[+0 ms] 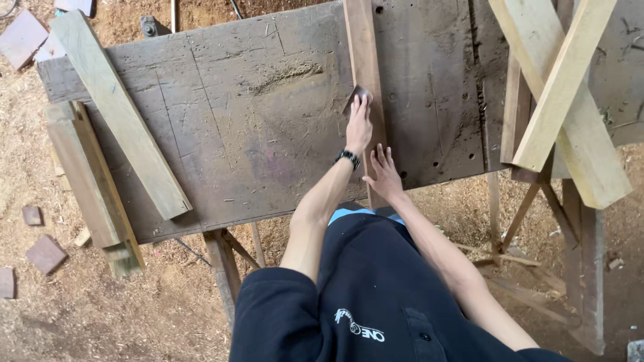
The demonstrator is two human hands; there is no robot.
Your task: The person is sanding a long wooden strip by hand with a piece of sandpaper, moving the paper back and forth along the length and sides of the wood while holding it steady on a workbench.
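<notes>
A worn, dark wooden bench stands on sawdust-strewn ground, and a narrow reddish-brown board lies across it from the far edge to the near edge, right of the bench's middle. The left hand presses a small dark sanding pad flat against the board's left edge, about halfway across the bench; its fingers lie extended over the pad, pinning it down rather than curling round it. A black watch sits on that wrist. The right hand rests on the same board close to the near edge of the bench, fingers spread wide and flat, gripping nothing, simply bearing on the wood.

On the left end of the bench a pale plank lies diagonally, its lower end reaching the near edge. Beside the left end, off the bench top, a thicker stack of boards leans (greyish, weathered). At the right end two pale planks cross each other in an X, well apart from both hands. Small square offcuts lie on the ground beyond the near-left corner.
</notes>
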